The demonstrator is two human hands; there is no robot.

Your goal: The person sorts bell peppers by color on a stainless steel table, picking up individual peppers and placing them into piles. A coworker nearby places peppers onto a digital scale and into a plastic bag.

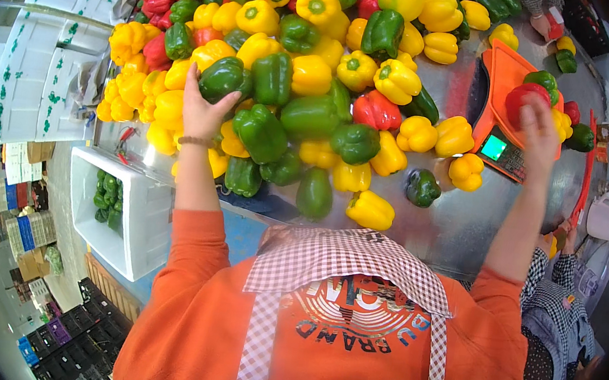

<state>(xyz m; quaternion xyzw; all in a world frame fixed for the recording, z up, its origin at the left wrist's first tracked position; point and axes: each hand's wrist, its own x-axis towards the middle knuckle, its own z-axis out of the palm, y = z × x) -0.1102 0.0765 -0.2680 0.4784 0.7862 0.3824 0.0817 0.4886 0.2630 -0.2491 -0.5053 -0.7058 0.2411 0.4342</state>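
A large heap of yellow, green and red bell peppers lies on a metal table [443, 211]. My left hand [204, 105] has its fingers around a green bell pepper [221, 79] at the heap's left part. On the right, my right hand [540, 127], slightly blurred, is at a red bell pepper [520, 105] on the orange tray of a digital scale [506, 78]; whether it grips the pepper is unclear. A green bell pepper [543, 81] and a yellow one [562, 125] lie beside the red one on the tray. The scale's display is lit green.
A white foam box [148, 228] with green peppers [108, 196] stands at the table's left edge. Foam boxes [30, 74] are stacked beyond. Red-handled snips [127, 141] lie near the table corner. Other people's hands [540, 25] [565, 231] are at the top right and right.
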